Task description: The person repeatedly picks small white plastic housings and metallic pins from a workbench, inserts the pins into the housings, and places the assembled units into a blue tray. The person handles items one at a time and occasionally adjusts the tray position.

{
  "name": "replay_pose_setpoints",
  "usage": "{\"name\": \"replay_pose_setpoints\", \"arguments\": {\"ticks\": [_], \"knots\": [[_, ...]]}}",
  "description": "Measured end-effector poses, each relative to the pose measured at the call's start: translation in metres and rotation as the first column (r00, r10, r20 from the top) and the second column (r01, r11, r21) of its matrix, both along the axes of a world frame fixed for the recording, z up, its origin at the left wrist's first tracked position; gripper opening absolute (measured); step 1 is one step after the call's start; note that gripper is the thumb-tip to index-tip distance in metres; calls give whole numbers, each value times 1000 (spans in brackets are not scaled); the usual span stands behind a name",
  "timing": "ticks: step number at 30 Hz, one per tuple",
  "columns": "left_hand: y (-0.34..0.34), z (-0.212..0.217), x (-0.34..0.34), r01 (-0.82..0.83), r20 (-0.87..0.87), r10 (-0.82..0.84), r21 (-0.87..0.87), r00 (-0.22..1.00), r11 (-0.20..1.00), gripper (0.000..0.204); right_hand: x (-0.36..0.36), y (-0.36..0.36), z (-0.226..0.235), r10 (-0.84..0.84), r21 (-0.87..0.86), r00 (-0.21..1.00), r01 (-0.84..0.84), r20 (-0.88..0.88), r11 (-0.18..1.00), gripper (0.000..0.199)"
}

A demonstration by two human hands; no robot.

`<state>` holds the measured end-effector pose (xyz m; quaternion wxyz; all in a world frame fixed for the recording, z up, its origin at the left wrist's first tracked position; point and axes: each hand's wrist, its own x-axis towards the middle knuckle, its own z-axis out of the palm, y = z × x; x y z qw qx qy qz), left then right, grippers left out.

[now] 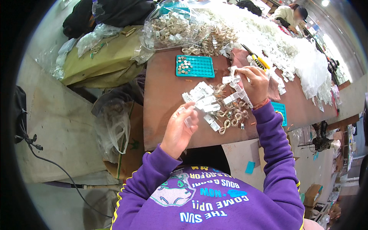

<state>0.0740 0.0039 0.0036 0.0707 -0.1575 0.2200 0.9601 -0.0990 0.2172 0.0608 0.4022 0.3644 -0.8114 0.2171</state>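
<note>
My left hand [179,129] is curled at the near edge of the brown table, with a small translucent white plastic piece [188,122] in its fingers. Its fingertips are beside a loose pile of white plastic pieces [203,92]. Farther right, my right hand [254,85] reaches over the table, thumb and fingers closed on a small white plastic piece [232,69]; part of that grip is hidden. Between the hands lie more white pieces and several coiled, tan-coloured wire bundles [227,123].
A turquoise tray [203,67] with small round metallic discs sits behind the pile. Yellow-handled pliers [261,63] rest on a pink cloth [239,57]. A clear bag [172,30] of parts and a large white heap [276,46] fill the back. Another person [289,17] sits far right.
</note>
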Motion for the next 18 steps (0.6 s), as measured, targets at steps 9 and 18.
{"name": "replay_pose_setpoints", "arguments": {"ticks": [9, 18], "knots": [[2, -3, 0, -24, 5, 24, -18, 1000, 1000, 22, 7, 0, 4, 66, -231, 990, -36, 127, 972, 13], [2, -1, 3, -33, -42, 32, -30, 999, 999, 19, 6, -2, -6, 56, -88, 958, -32, 283, 996, 10]]}}
